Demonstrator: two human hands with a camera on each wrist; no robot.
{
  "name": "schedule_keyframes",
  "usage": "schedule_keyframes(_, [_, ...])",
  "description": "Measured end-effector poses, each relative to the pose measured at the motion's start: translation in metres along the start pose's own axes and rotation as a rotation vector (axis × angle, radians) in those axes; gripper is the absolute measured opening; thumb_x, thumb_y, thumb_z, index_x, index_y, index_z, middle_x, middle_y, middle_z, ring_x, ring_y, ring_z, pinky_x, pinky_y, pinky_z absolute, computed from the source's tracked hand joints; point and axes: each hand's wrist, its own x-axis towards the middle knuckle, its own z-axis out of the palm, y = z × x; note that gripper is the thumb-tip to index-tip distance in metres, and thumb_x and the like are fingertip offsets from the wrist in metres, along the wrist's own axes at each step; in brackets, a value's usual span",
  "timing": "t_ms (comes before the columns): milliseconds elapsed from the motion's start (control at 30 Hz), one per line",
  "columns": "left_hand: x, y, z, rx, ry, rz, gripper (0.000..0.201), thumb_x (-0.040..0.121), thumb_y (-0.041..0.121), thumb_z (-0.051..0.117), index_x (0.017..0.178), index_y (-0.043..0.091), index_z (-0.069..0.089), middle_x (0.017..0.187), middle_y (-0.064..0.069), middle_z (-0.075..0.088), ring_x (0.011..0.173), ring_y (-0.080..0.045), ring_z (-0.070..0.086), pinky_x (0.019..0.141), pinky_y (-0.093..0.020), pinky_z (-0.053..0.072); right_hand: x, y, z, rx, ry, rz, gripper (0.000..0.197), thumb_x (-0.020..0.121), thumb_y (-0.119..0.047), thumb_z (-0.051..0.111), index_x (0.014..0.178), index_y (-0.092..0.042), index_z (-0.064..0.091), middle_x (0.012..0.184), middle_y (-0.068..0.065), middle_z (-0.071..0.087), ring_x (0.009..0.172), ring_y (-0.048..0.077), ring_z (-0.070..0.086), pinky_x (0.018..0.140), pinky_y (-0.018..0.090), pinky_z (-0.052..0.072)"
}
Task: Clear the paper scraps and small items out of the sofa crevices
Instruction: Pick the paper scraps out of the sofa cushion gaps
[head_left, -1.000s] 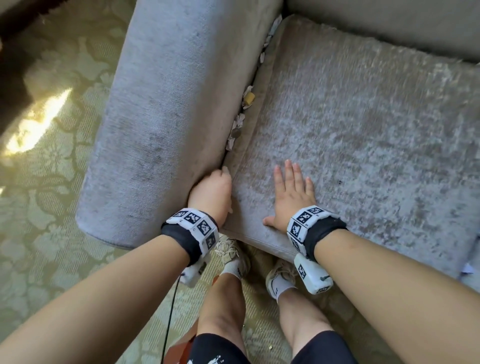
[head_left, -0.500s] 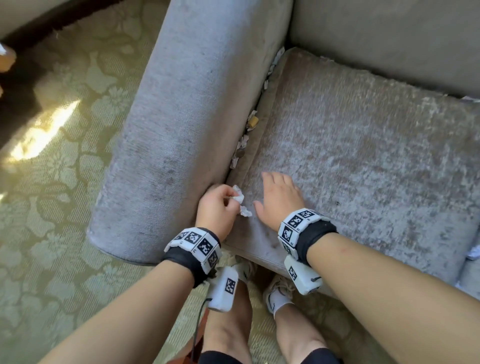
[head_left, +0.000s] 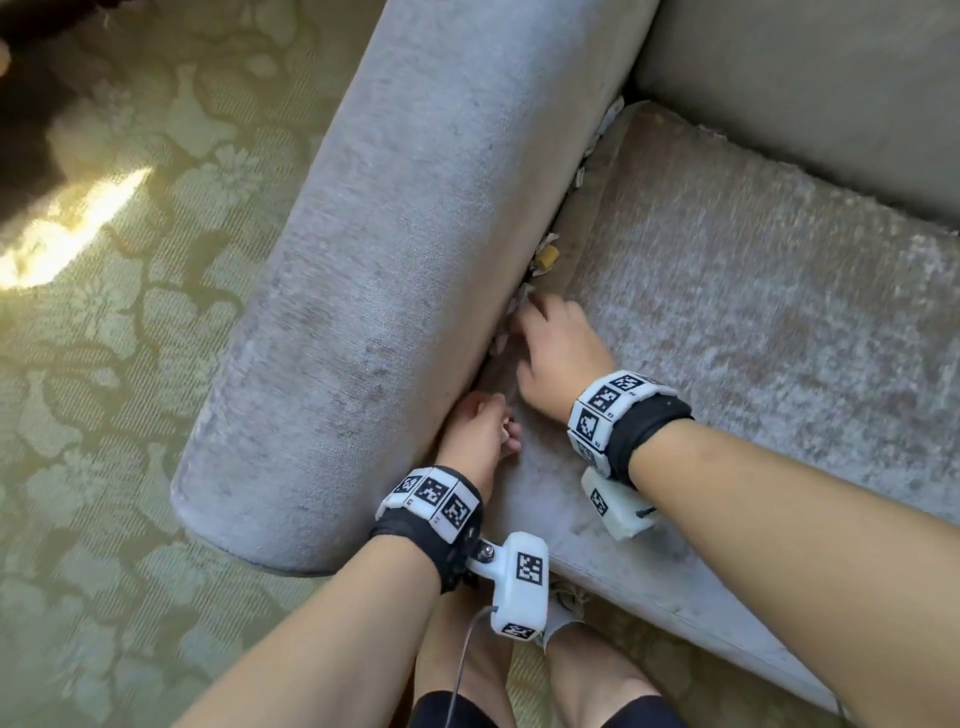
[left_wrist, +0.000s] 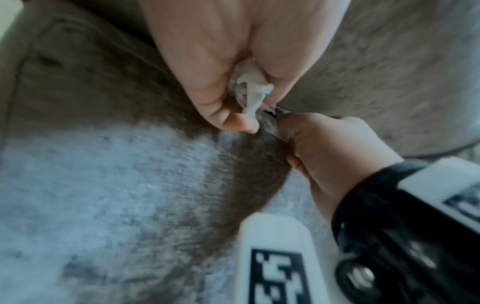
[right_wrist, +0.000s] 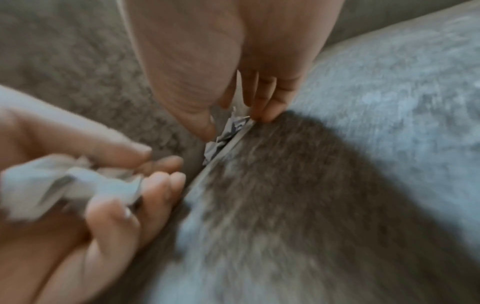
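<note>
White paper scraps (head_left: 500, 343) and a small yellowish item (head_left: 546, 257) sit in the crevice between the grey sofa armrest (head_left: 415, 260) and the seat cushion (head_left: 753, 338). My left hand (head_left: 506, 431) lies at the near end of the crevice and grips a crumpled wad of paper scraps (left_wrist: 249, 88), which also shows in the right wrist view (right_wrist: 72, 185). My right hand (head_left: 524, 312) is further along the gap. Its thumb and fingertips (right_wrist: 265, 111) pinch a scrap (right_wrist: 228, 133) wedged at the cushion seam. More scraps (head_left: 605, 122) lie deeper toward the backrest.
The sofa backrest (head_left: 805, 78) closes the far end of the crevice. Patterned green carpet (head_left: 104, 415) lies left of the armrest, with a bright sun patch (head_left: 67, 228). My legs and socked feet stand below the cushion's front edge (head_left: 649, 587).
My left hand pulled scraps out of the near crevice and now holds them. My right hand left the cushion top, where it lay flat, and reached forward into the gap.
</note>
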Motion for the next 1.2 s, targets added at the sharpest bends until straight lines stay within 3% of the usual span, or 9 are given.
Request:
schedule_keyframes(133, [-0.003, 0.001, 0.003, -0.209, -0.042, -0.050, 0.017, 0.093, -0.002, 0.052, 0.096, 0.013, 0.059, 0.080, -0.004, 0.060, 0.064, -0.009, 0.059, 0.052, -0.016, 0.044, 0.018, 0.004, -0.003, 0.125, 0.013, 0.099, 0.052, 0.077, -0.022, 0.068, 0.121, -0.005, 0.048, 0.120, 0.017, 0.051, 0.111, 0.037, 0.049, 0.093, 0.041, 0.042])
schedule_keyframes(267, [-0.006, 0.000, -0.001, -0.281, -0.074, -0.091, 0.024, 0.091, -0.009, 0.050, 0.082, 0.012, 0.059, 0.075, -0.001, 0.060, 0.063, -0.007, 0.061, 0.055, -0.017, 0.043, 0.040, 0.006, 0.000, 0.161, -0.020, 0.094, 0.051, 0.073, -0.035, 0.072, 0.114, -0.010, 0.054, 0.114, 0.016, 0.059, 0.106, 0.036, 0.059, 0.085, 0.036, 0.047])
schedule_keyframes(467, [-0.004, 0.001, 0.000, -0.286, -0.088, -0.097, 0.022, 0.092, 0.001, 0.057, 0.075, 0.015, 0.056, 0.072, 0.000, 0.060, 0.059, -0.005, 0.060, 0.056, -0.019, 0.040, 0.047, -0.004, 0.017, 0.009, 0.033, 0.155, 0.073, 0.065, -0.045, 0.078, 0.122, -0.010, 0.050, 0.127, 0.011, 0.045, 0.106, 0.033, 0.056, 0.077, 0.039, 0.050])
schedule_keyframes(633, [-0.003, 0.000, -0.001, -0.278, -0.103, -0.100, 0.019, 0.093, 0.005, 0.057, 0.077, 0.015, 0.054, 0.069, -0.003, 0.059, 0.064, -0.010, 0.056, 0.058, -0.020, 0.040, 0.056, -0.008, 0.029, -0.066, 0.091, 0.192, 0.049, 0.079, -0.032, 0.066, 0.123, -0.015, 0.052, 0.129, 0.007, 0.045, 0.101, 0.031, 0.057, 0.070, 0.036, 0.046])
schedule_keyframes(767, [-0.002, 0.002, 0.000, -0.330, -0.078, -0.125, 0.020, 0.093, 0.006, 0.058, 0.076, 0.016, 0.054, 0.076, 0.000, 0.060, 0.064, -0.009, 0.060, 0.059, -0.020, 0.042, 0.061, 0.001, 0.025, 0.020, 0.057, 0.151, 0.041, 0.077, -0.034, 0.067, 0.114, -0.018, 0.060, 0.128, 0.008, 0.049, 0.091, 0.036, 0.062, 0.069, 0.038, 0.052])
schedule_keyframes(933, [-0.001, 0.002, 0.003, -0.347, -0.048, -0.139, 0.015, 0.094, 0.008, 0.056, 0.081, 0.014, 0.056, 0.075, -0.002, 0.059, 0.065, -0.010, 0.062, 0.057, -0.019, 0.045, 0.052, 0.011, 0.009, 0.076, -0.025, 0.007, 0.038, 0.082, -0.029, 0.064, 0.116, -0.014, 0.062, 0.114, 0.012, 0.063, 0.100, 0.036, 0.063, 0.078, 0.036, 0.049])
schedule_keyframes(1033, [0.001, 0.003, 0.005, -0.364, -0.044, -0.144, 0.011, 0.098, 0.011, 0.051, 0.089, 0.013, 0.057, 0.076, -0.002, 0.058, 0.066, -0.010, 0.061, 0.054, -0.016, 0.047, 0.034, 0.018, 0.002, 0.223, -0.015, -0.043, 0.027, 0.078, -0.026, 0.069, 0.100, -0.010, 0.065, 0.098, 0.014, 0.068, 0.094, 0.034, 0.063, 0.070, 0.031, 0.043])
schedule_keyframes(1100, [0.001, 0.004, 0.007, -0.381, -0.036, -0.148, 0.013, 0.101, 0.015, 0.046, 0.095, 0.013, 0.058, 0.077, -0.003, 0.057, 0.067, -0.011, 0.059, 0.051, -0.016, 0.048, 0.018, 0.022, 0.001, 0.312, -0.009, -0.042, 0.020, 0.076, -0.025, 0.072, 0.087, -0.010, 0.065, 0.089, 0.010, 0.068, 0.087, 0.030, 0.063, 0.066, 0.028, 0.040])
schedule_keyframes(1200, [-0.001, 0.009, 0.011, -0.404, -0.054, -0.156, 0.023, 0.102, 0.029, 0.044, 0.109, 0.013, 0.059, 0.088, -0.005, 0.062, 0.072, -0.011, 0.059, 0.053, -0.018, 0.050, -0.008, 0.024, -0.006, 0.439, -0.021, -0.034, 0.021, 0.074, -0.026, 0.076, 0.090, -0.015, 0.069, 0.084, -0.003, 0.064, 0.076, 0.013, 0.059, 0.071, 0.026, 0.047])
